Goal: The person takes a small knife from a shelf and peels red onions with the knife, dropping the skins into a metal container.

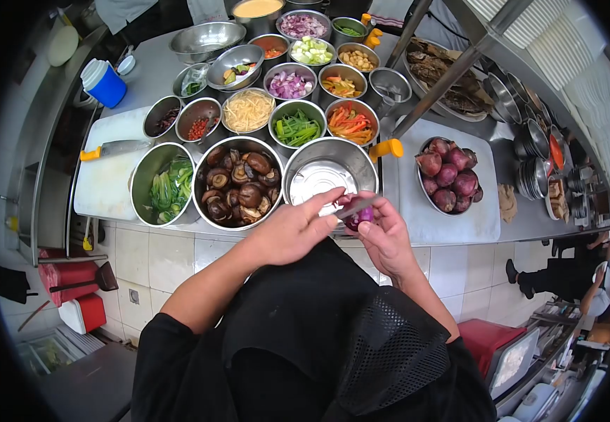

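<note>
1 purple onion (356, 220) is in the right hand (390, 238), pinched between thumb and curled fingers, at the near edge of the metal pot (301, 166). A knife blade (362, 206) lies across it. The left hand (287, 233) meets onion and blade from the other side; I cannot tell what it grasps, as no knife handle shows. The likeliest trouble is a cut: with fingers of 2 hands crowded around the blade, slippery skin could let it skid into a thumb. A slack hold could drop the onion. Mushrooms (250, 192) stand just left of the pot, so stray peel might land there. Farther right, whole onions (448, 176) fill a bowl (427, 200) on a white board (484, 226).
</note>
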A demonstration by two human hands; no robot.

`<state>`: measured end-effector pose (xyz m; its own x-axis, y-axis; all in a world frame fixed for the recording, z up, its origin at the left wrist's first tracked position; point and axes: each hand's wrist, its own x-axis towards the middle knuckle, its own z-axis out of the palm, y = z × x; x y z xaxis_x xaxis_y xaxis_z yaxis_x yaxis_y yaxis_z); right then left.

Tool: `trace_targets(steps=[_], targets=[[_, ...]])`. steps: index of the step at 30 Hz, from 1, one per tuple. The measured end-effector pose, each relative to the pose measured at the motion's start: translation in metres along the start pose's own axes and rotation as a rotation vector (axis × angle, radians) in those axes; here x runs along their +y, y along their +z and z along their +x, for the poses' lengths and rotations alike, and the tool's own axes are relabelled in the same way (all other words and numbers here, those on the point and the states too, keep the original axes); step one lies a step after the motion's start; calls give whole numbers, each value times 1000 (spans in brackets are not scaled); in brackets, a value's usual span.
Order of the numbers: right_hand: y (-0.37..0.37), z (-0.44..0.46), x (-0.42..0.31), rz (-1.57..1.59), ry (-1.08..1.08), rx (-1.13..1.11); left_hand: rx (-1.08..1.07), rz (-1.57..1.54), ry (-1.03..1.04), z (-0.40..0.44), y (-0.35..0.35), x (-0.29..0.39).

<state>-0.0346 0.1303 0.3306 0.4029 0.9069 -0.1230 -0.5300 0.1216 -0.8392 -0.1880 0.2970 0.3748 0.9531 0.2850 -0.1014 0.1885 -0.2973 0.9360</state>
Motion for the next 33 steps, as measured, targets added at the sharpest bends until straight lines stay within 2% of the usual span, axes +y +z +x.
trace_targets(steps=[2, 6, 9, 12, 15, 18, 21, 24, 27, 30, 33], targets=[[1, 0, 3, 46, -18, -7, -7, 177, 55, -3, 5, 6], [3, 0, 5, 80, -38, 11, -88, 211, 16, -1, 4, 7], [5, 0, 4, 98, -29, 21, -10, 115, 142, 3, 12, -9], [3, 0, 5, 98, -11, 21, -86, -72, -1, 2, 8, -6], [3, 0, 5, 97, -21, 32, 35, 82, 119, -1, 17, -6], [1, 0, 7, 101, -25, 27, -76, 225, 16, 0, 11, 5], [3, 0, 3, 93, -18, 37, 31, 208, 243, 4, 21, -14], [0, 1, 5, 76, -17, 44, 144, 179, 381, 10, 27, -25], [-5, 1, 8, 84, -17, 26, -37, -249, -32, 8, 18, -21], [2, 2, 2, 104, -38, 29, -96, -282, -78, 6, 9, -5], [1, 4, 5, 99, -54, 23, 18, -45, 121, 6, 19, -13]])
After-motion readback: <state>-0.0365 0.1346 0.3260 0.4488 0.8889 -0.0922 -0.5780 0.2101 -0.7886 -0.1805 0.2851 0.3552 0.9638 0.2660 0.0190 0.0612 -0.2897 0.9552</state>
